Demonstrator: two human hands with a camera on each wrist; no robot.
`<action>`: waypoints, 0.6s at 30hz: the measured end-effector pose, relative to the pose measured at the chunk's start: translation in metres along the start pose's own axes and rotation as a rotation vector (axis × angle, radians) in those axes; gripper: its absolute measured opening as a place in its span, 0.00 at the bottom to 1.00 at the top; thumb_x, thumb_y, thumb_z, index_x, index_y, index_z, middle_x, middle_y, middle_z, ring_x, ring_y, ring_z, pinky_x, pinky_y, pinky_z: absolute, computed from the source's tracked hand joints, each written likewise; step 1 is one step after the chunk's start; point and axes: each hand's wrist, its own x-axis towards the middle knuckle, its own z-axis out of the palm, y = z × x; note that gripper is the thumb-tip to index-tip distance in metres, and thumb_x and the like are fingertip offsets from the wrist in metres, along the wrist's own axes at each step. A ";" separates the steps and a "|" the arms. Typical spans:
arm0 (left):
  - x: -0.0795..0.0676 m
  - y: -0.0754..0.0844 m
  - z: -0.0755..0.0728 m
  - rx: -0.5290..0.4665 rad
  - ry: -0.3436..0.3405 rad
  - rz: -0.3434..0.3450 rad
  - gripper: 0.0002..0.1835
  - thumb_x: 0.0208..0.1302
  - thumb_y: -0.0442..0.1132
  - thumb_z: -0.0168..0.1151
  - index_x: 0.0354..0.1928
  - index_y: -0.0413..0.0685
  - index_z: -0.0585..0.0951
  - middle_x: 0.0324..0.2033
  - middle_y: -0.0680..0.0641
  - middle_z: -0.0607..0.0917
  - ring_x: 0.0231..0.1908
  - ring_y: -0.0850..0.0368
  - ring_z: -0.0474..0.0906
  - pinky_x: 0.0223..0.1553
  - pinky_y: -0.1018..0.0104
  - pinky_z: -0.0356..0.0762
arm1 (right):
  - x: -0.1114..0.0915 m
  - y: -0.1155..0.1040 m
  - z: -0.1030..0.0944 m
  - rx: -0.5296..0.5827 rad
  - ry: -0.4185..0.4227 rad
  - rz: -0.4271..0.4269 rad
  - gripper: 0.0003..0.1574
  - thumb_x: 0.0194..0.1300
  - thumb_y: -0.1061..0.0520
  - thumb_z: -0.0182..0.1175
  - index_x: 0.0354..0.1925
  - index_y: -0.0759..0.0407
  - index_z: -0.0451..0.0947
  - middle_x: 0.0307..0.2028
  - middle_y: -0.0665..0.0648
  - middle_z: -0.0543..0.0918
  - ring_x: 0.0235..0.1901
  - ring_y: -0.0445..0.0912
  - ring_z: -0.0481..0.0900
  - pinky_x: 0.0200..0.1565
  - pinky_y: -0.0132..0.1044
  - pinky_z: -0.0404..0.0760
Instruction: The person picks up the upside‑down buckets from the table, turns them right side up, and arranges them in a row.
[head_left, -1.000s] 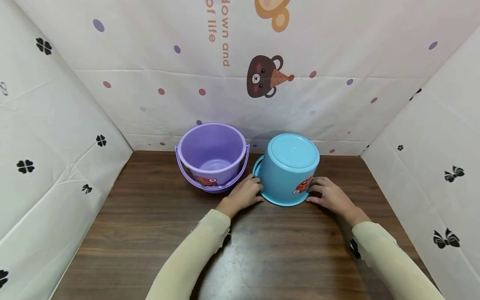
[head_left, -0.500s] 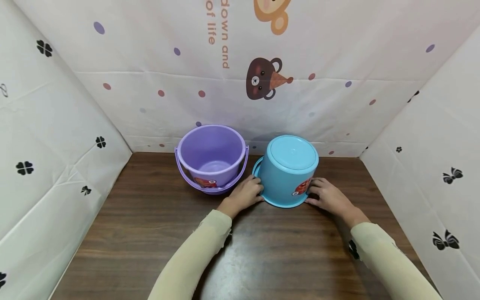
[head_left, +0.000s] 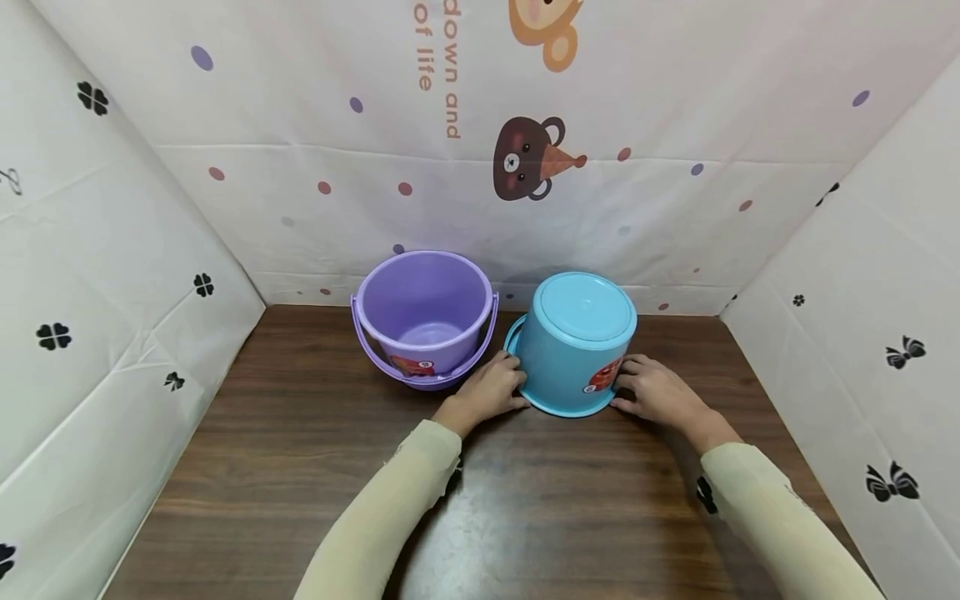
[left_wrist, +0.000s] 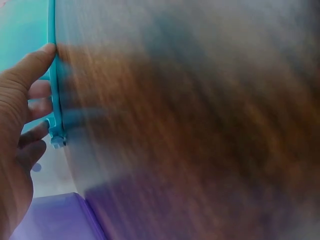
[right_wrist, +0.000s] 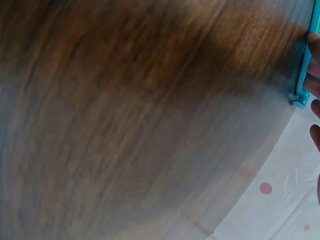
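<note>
A light-blue bucket point(head_left: 576, 358) stands upside down on the wooden table, its round base facing up and its rim on the tabletop. At the rim's left side my left hand point(head_left: 491, 387) grips it; in the left wrist view the thumb lies on the blue rim point(left_wrist: 53, 90) with the other fingers bent beside it. My right hand point(head_left: 656, 390) holds the rim's right side, near a red label point(head_left: 602, 377). Only fingertips of that hand show in the right wrist view, against the rim point(right_wrist: 303, 75). Just left of my left hand, a purple bucket point(head_left: 427, 300) stands upright.
The purple bucket's handle point(head_left: 450, 375) hangs down at its front. Behind both buckets rises a white printed sheet point(head_left: 300, 225), and similar sheets close off the left and right sides. The brown wooden table point(head_left: 300, 500) extends toward the front.
Both hands stay at the blue bucket's rim, and neither bucket has visibly moved on the table. The head view has shifted very slightly.
</note>
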 end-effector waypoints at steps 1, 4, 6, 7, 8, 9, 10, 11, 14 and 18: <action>0.000 0.000 -0.001 0.002 0.003 0.002 0.19 0.57 0.59 0.76 0.27 0.55 0.80 0.34 0.53 0.78 0.46 0.52 0.75 0.52 0.64 0.77 | 0.000 0.000 0.000 0.001 0.004 0.001 0.22 0.51 0.45 0.81 0.37 0.59 0.89 0.40 0.57 0.88 0.51 0.56 0.82 0.57 0.55 0.82; 0.000 0.000 -0.002 -0.007 0.005 0.013 0.19 0.57 0.58 0.76 0.26 0.54 0.81 0.34 0.53 0.78 0.46 0.51 0.75 0.53 0.63 0.77 | -0.001 -0.001 0.000 0.007 0.018 -0.005 0.21 0.50 0.46 0.81 0.36 0.59 0.89 0.40 0.57 0.88 0.51 0.56 0.82 0.56 0.55 0.83; -0.001 0.000 -0.003 -0.029 0.008 0.012 0.17 0.57 0.56 0.76 0.27 0.53 0.82 0.34 0.52 0.78 0.47 0.51 0.76 0.54 0.63 0.77 | -0.002 -0.002 0.000 0.013 0.027 -0.009 0.21 0.50 0.47 0.82 0.36 0.59 0.89 0.41 0.58 0.88 0.50 0.57 0.82 0.55 0.55 0.83; -0.001 0.000 -0.004 -0.044 0.010 0.007 0.16 0.57 0.55 0.77 0.27 0.53 0.83 0.34 0.52 0.78 0.47 0.51 0.76 0.54 0.63 0.77 | -0.002 -0.002 0.000 0.014 0.031 -0.008 0.21 0.49 0.47 0.82 0.36 0.59 0.88 0.41 0.58 0.88 0.50 0.56 0.82 0.55 0.55 0.83; -0.001 -0.001 -0.004 -0.057 0.014 0.002 0.15 0.57 0.53 0.77 0.28 0.53 0.83 0.34 0.52 0.78 0.48 0.51 0.76 0.55 0.63 0.77 | -0.003 -0.002 -0.001 0.016 0.036 -0.008 0.21 0.49 0.47 0.82 0.36 0.58 0.88 0.42 0.58 0.87 0.50 0.57 0.82 0.54 0.55 0.83; -0.001 -0.001 -0.004 -0.069 0.020 -0.006 0.15 0.57 0.52 0.77 0.28 0.53 0.83 0.35 0.52 0.78 0.48 0.51 0.76 0.54 0.63 0.77 | -0.003 -0.002 -0.001 0.016 0.041 -0.007 0.21 0.49 0.47 0.82 0.36 0.58 0.88 0.42 0.59 0.87 0.50 0.56 0.81 0.54 0.55 0.83; -0.001 -0.002 -0.004 -0.081 0.026 -0.014 0.14 0.57 0.51 0.77 0.28 0.53 0.83 0.35 0.52 0.78 0.48 0.51 0.76 0.54 0.63 0.77 | -0.004 -0.002 -0.001 0.019 0.047 -0.004 0.21 0.49 0.48 0.82 0.36 0.58 0.87 0.43 0.59 0.86 0.50 0.56 0.81 0.54 0.55 0.83; -0.001 -0.002 -0.004 -0.089 0.030 -0.020 0.13 0.57 0.50 0.77 0.29 0.53 0.83 0.35 0.52 0.78 0.48 0.52 0.76 0.54 0.63 0.77 | -0.004 -0.003 -0.001 0.021 0.054 0.000 0.21 0.49 0.48 0.82 0.36 0.58 0.87 0.44 0.59 0.86 0.50 0.56 0.81 0.54 0.55 0.83; -0.001 -0.004 -0.005 -0.106 0.037 -0.029 0.12 0.58 0.49 0.77 0.29 0.52 0.83 0.36 0.52 0.78 0.48 0.52 0.75 0.54 0.63 0.77 | -0.004 -0.003 -0.002 0.030 0.070 0.011 0.20 0.50 0.50 0.82 0.36 0.58 0.86 0.44 0.59 0.85 0.51 0.56 0.81 0.54 0.55 0.83; -0.002 -0.004 -0.006 -0.108 0.055 -0.028 0.13 0.58 0.49 0.77 0.30 0.52 0.82 0.37 0.52 0.78 0.49 0.51 0.76 0.55 0.62 0.76 | -0.005 -0.005 -0.001 0.043 0.082 0.039 0.18 0.51 0.51 0.81 0.35 0.57 0.84 0.45 0.60 0.85 0.53 0.57 0.80 0.55 0.55 0.83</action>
